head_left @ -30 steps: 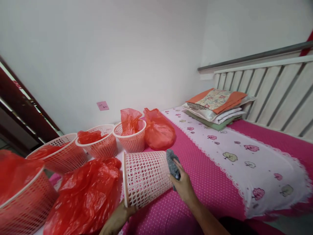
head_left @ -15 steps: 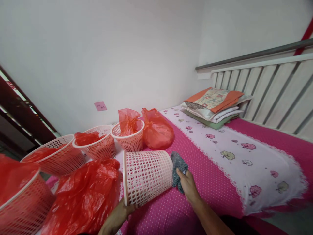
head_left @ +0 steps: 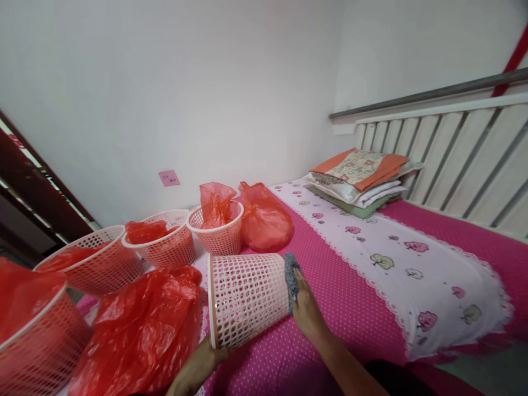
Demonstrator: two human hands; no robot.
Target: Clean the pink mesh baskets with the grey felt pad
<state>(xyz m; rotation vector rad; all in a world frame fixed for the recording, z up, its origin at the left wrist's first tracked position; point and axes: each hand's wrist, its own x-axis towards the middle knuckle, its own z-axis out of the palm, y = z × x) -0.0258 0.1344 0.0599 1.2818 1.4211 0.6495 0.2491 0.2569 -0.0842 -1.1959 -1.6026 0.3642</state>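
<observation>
A pink plastic mesh basket (head_left: 245, 300) lies on its side on the pink dotted bedsheet (head_left: 355, 308), its open rim facing left. My left hand (head_left: 198, 368) grips the basket's lower rim from below, fingers partly hidden. My right hand (head_left: 305, 311) presses a grey cloth (head_left: 291, 275) flat against the basket's bottom end, on the right.
Several more pink baskets (head_left: 216, 231) with red plastic bags (head_left: 142, 324) crowd the left of the bed. A full red bag (head_left: 264, 217) sits by the wall. Folded pillows and bedding (head_left: 358, 179) lie at the far end near a slatted headboard (head_left: 462, 159).
My right hand with the grey cloth slid out to the right off the basket's bottom, then back against it. The basket and my left hand stayed put.
</observation>
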